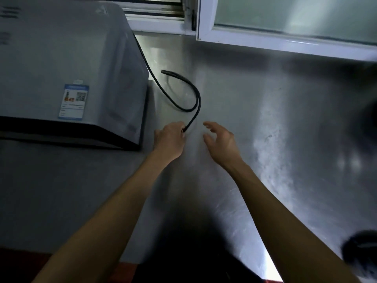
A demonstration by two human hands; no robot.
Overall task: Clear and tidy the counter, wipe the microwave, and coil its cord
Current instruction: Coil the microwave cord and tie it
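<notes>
The left hand (170, 139) is pinching the black power cord (184, 92) in a closed grip beside the microwave's front right corner. The right hand (221, 141) is hovering just beside it, fingers spread, holding nothing. The cord is looping doubled toward the counter's back edge, one strand running behind the microwave (67, 66). On the steel counter (265, 119), coiling looks barely begun; most of the winding is remaining.

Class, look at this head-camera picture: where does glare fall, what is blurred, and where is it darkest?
Head view: glare streaks the steel counter right of the open right hand; the dark thing at the lower right edge is too blurred to identify; shadow is deepest at bottom centre; the cord, gripped by the left hand, stays fairly sharp.
</notes>
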